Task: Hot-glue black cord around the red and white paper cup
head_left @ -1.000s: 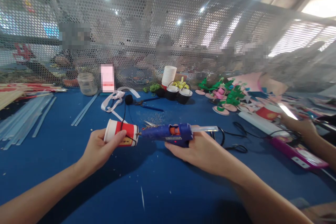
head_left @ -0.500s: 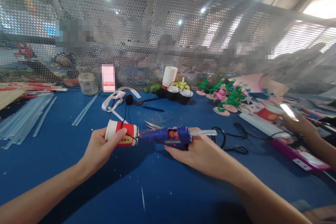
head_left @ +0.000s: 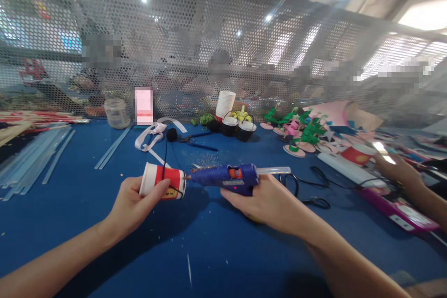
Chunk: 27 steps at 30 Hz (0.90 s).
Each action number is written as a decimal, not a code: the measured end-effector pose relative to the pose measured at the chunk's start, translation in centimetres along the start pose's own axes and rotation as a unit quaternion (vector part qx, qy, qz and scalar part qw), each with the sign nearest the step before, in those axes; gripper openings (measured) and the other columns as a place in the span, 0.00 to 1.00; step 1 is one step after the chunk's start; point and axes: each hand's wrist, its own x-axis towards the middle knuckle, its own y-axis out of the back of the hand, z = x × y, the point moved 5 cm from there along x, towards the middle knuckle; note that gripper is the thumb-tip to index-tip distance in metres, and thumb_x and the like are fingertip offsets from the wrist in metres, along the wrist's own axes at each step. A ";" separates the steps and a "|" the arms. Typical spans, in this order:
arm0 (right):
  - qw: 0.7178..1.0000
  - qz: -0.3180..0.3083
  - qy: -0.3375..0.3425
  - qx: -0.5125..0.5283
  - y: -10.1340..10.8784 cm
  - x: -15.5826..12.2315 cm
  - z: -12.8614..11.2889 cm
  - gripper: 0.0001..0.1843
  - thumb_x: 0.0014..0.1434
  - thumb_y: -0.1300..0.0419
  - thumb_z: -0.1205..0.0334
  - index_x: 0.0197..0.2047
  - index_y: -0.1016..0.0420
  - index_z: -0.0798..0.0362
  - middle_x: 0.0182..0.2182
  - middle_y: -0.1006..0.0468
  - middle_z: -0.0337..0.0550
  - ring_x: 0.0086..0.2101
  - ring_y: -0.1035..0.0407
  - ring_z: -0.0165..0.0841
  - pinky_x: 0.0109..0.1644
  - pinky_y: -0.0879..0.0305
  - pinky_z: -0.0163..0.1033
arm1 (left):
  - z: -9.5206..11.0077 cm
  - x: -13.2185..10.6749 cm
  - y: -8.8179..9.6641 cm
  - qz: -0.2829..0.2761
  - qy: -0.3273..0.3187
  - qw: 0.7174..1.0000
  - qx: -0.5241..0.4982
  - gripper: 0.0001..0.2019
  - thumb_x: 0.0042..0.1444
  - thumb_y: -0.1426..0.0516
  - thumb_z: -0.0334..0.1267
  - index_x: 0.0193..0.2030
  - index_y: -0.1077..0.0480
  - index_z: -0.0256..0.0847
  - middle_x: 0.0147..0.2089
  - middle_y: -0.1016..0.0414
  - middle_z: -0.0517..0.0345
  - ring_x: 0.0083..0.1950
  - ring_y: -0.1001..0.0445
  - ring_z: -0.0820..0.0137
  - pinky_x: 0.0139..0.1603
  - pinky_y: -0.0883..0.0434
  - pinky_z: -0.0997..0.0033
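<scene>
Blue table (head_left: 226, 247); clear sticks (head_left: 38, 160), jar (head_left: 117, 114), pliers (head_left: 204, 145), white ribbon (head_left: 140, 142)

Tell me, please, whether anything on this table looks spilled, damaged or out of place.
Mild untidiness only: pale crumbs lie scattered just beyond the glue gun, and a thin white sliver lies in the foreground, like stray litter on the blue table. Nothing looks clearly damaged.

The right grip (head_left: 268, 202) hides part of the glue gun (head_left: 218, 177), whose blurred tip (head_left: 187, 177) may be touching the held cup (head_left: 173, 177)
</scene>
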 end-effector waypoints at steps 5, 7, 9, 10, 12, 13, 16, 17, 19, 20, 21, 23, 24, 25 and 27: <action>0.996 -0.015 -0.057 0.065 -0.3 0.4 0.9 0.07 0.45 0.46 0.63 0.19 0.33 0.54 0.09 0.47 0.32 0.12 0.52 0.23 0.16 0.54 0.32 | 0.4 -0.2 0.0 -0.010 -0.050 0.998 0.028 0.11 0.44 0.44 0.38 0.15 0.29 0.37 0.10 0.38 0.65 0.12 0.46 0.80 0.11 0.48 0.81; 0.988 -0.018 -0.096 0.119 -0.6 0.5 1.4 0.07 0.45 0.45 0.61 0.21 0.32 0.55 0.09 0.42 0.32 0.12 0.47 0.24 0.16 0.50 0.32 | 0.4 -0.3 0.0 -0.012 -0.050 0.998 0.029 0.12 0.43 0.44 0.38 0.14 0.29 0.37 0.09 0.37 0.65 0.12 0.45 0.80 0.11 0.46 0.81; 0.976 0.009 -0.122 0.182 -0.8 0.7 1.9 0.09 0.47 0.45 0.57 0.24 0.32 0.55 0.10 0.38 0.33 0.12 0.43 0.25 0.17 0.45 0.32 | 0.2 -0.2 0.0 -0.017 -0.031 0.999 0.014 0.11 0.43 0.44 0.39 0.17 0.27 0.37 0.12 0.32 0.63 0.13 0.40 0.78 0.13 0.42 0.80; 0.967 0.027 -0.126 0.219 -0.8 0.9 2.1 0.11 0.48 0.45 0.56 0.26 0.32 0.56 0.11 0.37 0.34 0.13 0.42 0.25 0.18 0.43 0.32 | 0.1 -0.2 -0.1 -0.020 -0.016 1.000 0.003 0.10 0.43 0.44 0.39 0.19 0.26 0.37 0.14 0.29 0.61 0.14 0.37 0.76 0.14 0.40 0.80; 0.940 0.054 -0.129 0.312 -1.2 1.2 2.5 0.12 0.48 0.44 0.55 0.28 0.31 0.57 0.14 0.33 0.35 0.15 0.40 0.25 0.19 0.41 0.32 | -0.2 -0.2 -0.3 -0.032 0.012 0.999 -0.015 0.10 0.44 0.44 0.40 0.23 0.25 0.37 0.19 0.25 0.58 0.18 0.32 0.73 0.17 0.36 0.79; 0.921 0.059 -0.130 0.362 -1.5 1.4 2.7 0.12 0.47 0.42 0.55 0.28 0.31 0.57 0.17 0.31 0.37 0.17 0.38 0.25 0.20 0.40 0.31 | -0.3 -0.3 -0.5 -0.039 0.018 0.999 -0.017 0.10 0.44 0.44 0.40 0.23 0.25 0.37 0.20 0.24 0.57 0.19 0.31 0.73 0.18 0.35 0.79; 0.878 0.036 -0.128 0.461 -3.0 1.9 2.6 0.11 0.44 0.39 0.58 0.29 0.31 0.56 0.27 0.25 0.42 0.27 0.32 0.28 0.29 0.36 0.32 | -0.1 -0.5 -1.1 -0.077 0.001 0.997 -0.003 0.10 0.44 0.44 0.39 0.20 0.26 0.36 0.17 0.26 0.59 0.17 0.33 0.74 0.16 0.37 0.80; 0.869 0.023 -0.126 0.478 -3.6 2.0 2.4 0.11 0.44 0.38 0.59 0.29 0.31 0.56 0.29 0.25 0.42 0.30 0.31 0.29 0.33 0.36 0.33 | 0.1 -0.7 -1.4 -0.091 -0.008 0.996 0.000 0.10 0.45 0.44 0.38 0.19 0.26 0.36 0.16 0.27 0.60 0.16 0.34 0.75 0.15 0.38 0.81; 0.859 -0.008 -0.122 0.498 -4.6 2.1 1.8 0.10 0.43 0.37 0.61 0.27 0.32 0.56 0.29 0.25 0.42 0.35 0.31 0.30 0.39 0.37 0.35 | 0.2 -0.9 -1.8 -0.117 -0.013 0.993 -0.007 0.11 0.45 0.44 0.38 0.18 0.27 0.36 0.16 0.27 0.60 0.17 0.33 0.75 0.16 0.38 0.81; 0.856 -0.018 -0.119 0.503 -5.0 2.2 1.6 0.10 0.43 0.37 0.61 0.27 0.33 0.56 0.28 0.25 0.41 0.35 0.31 0.31 0.41 0.38 0.35 | 0.1 -1.0 -2.0 -0.126 -0.006 0.992 -0.016 0.11 0.45 0.44 0.38 0.18 0.27 0.36 0.17 0.27 0.60 0.17 0.32 0.75 0.17 0.38 0.81; 0.857 -0.021 -0.114 0.503 -5.2 2.3 1.4 0.09 0.43 0.38 0.61 0.27 0.33 0.56 0.29 0.25 0.41 0.36 0.32 0.31 0.41 0.39 0.35 | 0.0 -1.1 -2.2 -0.132 0.008 0.991 -0.028 0.10 0.46 0.44 0.38 0.19 0.26 0.36 0.18 0.26 0.60 0.18 0.31 0.74 0.18 0.36 0.81; 0.869 -0.001 -0.106 0.483 -5.1 2.7 1.7 0.09 0.45 0.39 0.59 0.28 0.32 0.55 0.29 0.25 0.40 0.34 0.32 0.30 0.39 0.38 0.35 | -0.5 -1.1 -2.3 -0.140 0.049 0.987 -0.059 0.10 0.46 0.44 0.39 0.22 0.26 0.36 0.21 0.24 0.59 0.21 0.30 0.73 0.21 0.34 0.81; 0.879 0.015 -0.109 0.465 -4.8 2.9 2.2 0.09 0.45 0.39 0.58 0.29 0.31 0.55 0.28 0.26 0.40 0.32 0.32 0.29 0.36 0.38 0.34 | -0.8 -1.2 -2.3 -0.143 0.070 0.984 -0.076 0.10 0.46 0.44 0.40 0.24 0.26 0.37 0.22 0.23 0.59 0.22 0.28 0.73 0.23 0.33 0.80; 0.888 0.036 -0.118 0.443 -4.4 3.2 2.9 0.10 0.46 0.40 0.58 0.29 0.30 0.55 0.26 0.26 0.40 0.28 0.32 0.28 0.32 0.38 0.33 | -1.0 -1.2 -2.3 -0.145 0.088 0.981 -0.092 0.10 0.46 0.44 0.41 0.25 0.26 0.36 0.24 0.22 0.58 0.24 0.27 0.72 0.24 0.31 0.79; 0.900 0.065 -0.155 0.403 -3.4 3.8 4.9 0.10 0.45 0.40 0.58 0.29 0.30 0.56 0.22 0.28 0.37 0.20 0.36 0.25 0.24 0.42 0.31 | -1.4 -1.1 -2.3 -0.140 0.116 0.977 -0.113 0.12 0.46 0.44 0.43 0.27 0.26 0.36 0.26 0.22 0.56 0.26 0.26 0.70 0.26 0.30 0.77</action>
